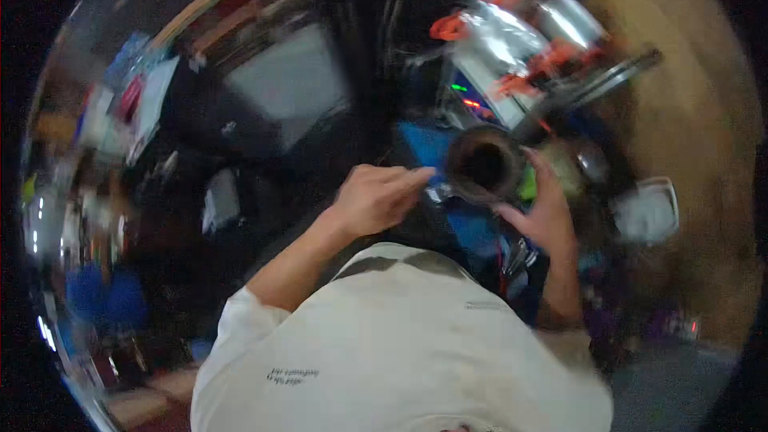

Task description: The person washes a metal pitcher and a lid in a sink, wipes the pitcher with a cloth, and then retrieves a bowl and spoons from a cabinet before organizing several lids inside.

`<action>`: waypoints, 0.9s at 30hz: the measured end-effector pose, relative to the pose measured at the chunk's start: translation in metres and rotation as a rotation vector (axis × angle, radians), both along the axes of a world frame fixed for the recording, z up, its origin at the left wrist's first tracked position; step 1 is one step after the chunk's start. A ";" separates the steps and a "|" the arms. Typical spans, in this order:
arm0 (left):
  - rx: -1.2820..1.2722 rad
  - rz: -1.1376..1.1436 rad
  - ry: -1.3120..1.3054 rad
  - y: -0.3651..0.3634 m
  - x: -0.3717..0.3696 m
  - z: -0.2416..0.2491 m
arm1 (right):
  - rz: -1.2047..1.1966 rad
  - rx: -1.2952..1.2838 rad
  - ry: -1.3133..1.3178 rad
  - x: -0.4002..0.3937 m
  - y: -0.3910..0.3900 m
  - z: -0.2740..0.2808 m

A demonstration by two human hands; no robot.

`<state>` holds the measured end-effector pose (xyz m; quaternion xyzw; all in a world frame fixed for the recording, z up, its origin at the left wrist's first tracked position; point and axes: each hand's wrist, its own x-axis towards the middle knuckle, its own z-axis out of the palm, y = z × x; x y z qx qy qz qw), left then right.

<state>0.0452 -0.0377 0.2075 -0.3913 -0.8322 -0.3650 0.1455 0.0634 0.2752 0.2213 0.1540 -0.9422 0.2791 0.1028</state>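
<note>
A dark, hollow round piece like a short pipe or ring [464, 162] is in front of my body, its open end facing up towards me. My right hand [550, 210] grips it from the right, with the thumb low and the fingers along the far side. To its left is my left hand [380, 198], fingers curled and index finger pointing at the rim. A small blue and shiny bit [438, 187] shows by that fingertip; blur hides whether I hold it. Blue material [474, 228] lies beneath the round piece.
Shiny metal cylinders [506, 36] with orange parts stand beyond, above a unit with green and red lit digits [470, 102]. A white container [648, 210] is at the right. Further left lie a pale flat panel [290, 84] and cluttered shelves [96, 208].
</note>
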 end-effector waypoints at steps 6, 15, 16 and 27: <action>0.109 0.114 0.178 -0.041 0.015 0.014 | 0.364 0.125 0.095 -0.068 -0.035 -0.104; -0.060 0.738 0.207 -0.189 0.095 -0.030 | 0.633 -0.500 -0.324 -0.067 -0.261 -0.115; -0.091 0.876 0.207 -0.208 0.106 -0.043 | 0.615 -0.548 -0.416 -0.064 -0.291 -0.114; 0.170 1.413 -0.277 -0.472 0.209 -0.224 | 0.812 -0.167 -0.614 -0.041 -0.656 -0.252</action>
